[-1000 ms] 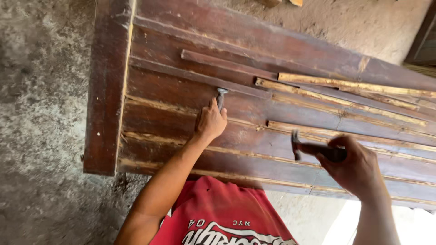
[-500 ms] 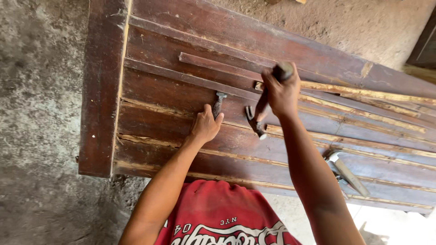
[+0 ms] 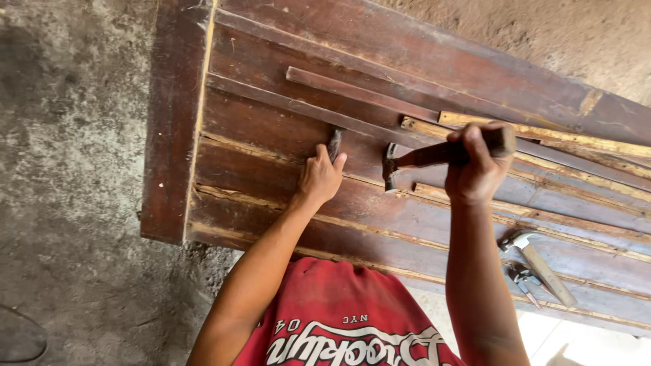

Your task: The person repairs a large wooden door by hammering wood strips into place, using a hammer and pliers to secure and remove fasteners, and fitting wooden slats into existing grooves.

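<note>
Over the dark wooden door [image 3: 420,81], right hand [image 3: 477,166] grips a hammer [image 3: 420,157]; left hand [image 3: 320,177] pinches a chisel [image 3: 334,144]

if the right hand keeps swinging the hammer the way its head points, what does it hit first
Most likely the chisel that the left hand holds against the door. The hammer in the right hand has its head facing that way, though depth is unclear.
</note>
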